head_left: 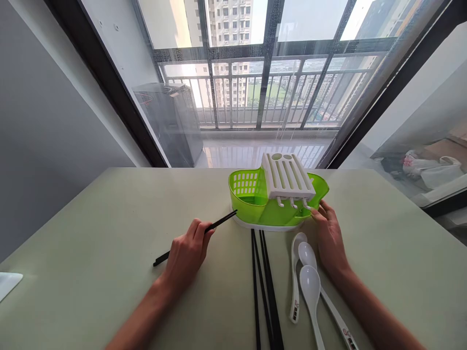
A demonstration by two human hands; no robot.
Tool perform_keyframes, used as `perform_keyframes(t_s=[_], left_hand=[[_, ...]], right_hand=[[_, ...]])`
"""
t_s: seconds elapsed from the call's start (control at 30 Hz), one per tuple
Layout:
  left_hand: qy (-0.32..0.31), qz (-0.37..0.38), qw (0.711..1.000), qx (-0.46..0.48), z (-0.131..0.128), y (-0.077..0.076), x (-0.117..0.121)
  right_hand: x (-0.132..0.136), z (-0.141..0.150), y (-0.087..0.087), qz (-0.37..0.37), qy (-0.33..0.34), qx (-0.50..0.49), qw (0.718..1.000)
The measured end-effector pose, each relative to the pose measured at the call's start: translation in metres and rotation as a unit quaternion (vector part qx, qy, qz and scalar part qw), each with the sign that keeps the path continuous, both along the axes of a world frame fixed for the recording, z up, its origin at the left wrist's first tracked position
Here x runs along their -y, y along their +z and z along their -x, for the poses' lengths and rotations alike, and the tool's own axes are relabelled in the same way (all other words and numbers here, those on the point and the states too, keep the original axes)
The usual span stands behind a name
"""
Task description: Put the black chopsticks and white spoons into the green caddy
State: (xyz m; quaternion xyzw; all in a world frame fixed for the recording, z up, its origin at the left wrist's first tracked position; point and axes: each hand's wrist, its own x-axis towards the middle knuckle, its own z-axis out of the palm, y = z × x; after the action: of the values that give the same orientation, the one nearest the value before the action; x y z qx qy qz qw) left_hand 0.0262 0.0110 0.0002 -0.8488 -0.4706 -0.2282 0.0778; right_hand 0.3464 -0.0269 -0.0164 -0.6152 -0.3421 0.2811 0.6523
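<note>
A pair of black chopsticks (223, 220) is pinched in my left hand (188, 250), tilted up to the right. Their far tips come close to the left front of a bright green cutlery holder (251, 211); whether they touch it I cannot tell. The holder has a white slotted top (288, 177), small white hooks and a white base. My right hand (330, 238) grips its right end, thumb in front and fingers behind. Before the holder lie several more black chopsticks (268, 287). Right of them are white spoons (310, 287), partly overlapping, beside my right wrist.
Everything stands on a pale green table (120, 218), its back edge just behind the holder. A white object (9, 283) shows at the far left edge. Beyond the table are glass panels, a grey cabinet (175, 121) and a balcony railing. White bags (441, 170) lie at right.
</note>
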Motion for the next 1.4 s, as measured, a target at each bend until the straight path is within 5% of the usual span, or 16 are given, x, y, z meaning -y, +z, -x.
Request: perform_keyframes(t_s=[0.13, 0.27, 0.37, 0.47, 0.53, 0.63, 0.8, 1.03, 1.4], left_hand=[[-0.043, -0.053, 0.997, 0.043, 0.000, 0.007, 0.004], [-0.082, -0.076, 0.990, 0.088, 0.001, 0.016, 0.009], [-0.090, -0.089, 0.983, 0.133, 0.001, 0.021, 0.013], [-0.096, -0.084, 0.977, 0.169, 0.000, 0.022, 0.016], [-0.103, -0.078, 0.975, 0.182, -0.001, 0.023, 0.017], [-0.121, -0.078, 0.971, 0.189, -0.003, 0.025, 0.021], [-0.142, -0.066, 0.962, 0.225, -0.009, 0.027, 0.033], [-0.166, 0.000, 0.943, 0.288, -0.019, 0.012, 0.046], [-0.206, 0.194, 0.888, 0.362, -0.008, 0.005, 0.064]], right_hand=[[-0.001, -0.003, -0.006, -0.002, -0.006, 0.013, 1.000], [-0.002, -0.017, 0.002, -0.080, -0.089, 0.063, 0.991], [0.008, -0.023, 0.030, -0.146, -0.156, 0.123, 0.969], [0.033, -0.010, 0.071, -0.180, -0.143, 0.196, 0.953], [0.051, 0.009, 0.097, -0.161, -0.079, 0.267, 0.947], [0.065, 0.047, 0.121, -0.156, 0.166, 0.399, 0.888], [0.056, 0.101, 0.127, -0.057, 0.320, 0.358, 0.875], [0.048, 0.130, 0.126, -0.078, 0.359, 0.291, 0.883], [0.051, 0.107, 0.160, -0.087, 0.404, 0.355, 0.839]])
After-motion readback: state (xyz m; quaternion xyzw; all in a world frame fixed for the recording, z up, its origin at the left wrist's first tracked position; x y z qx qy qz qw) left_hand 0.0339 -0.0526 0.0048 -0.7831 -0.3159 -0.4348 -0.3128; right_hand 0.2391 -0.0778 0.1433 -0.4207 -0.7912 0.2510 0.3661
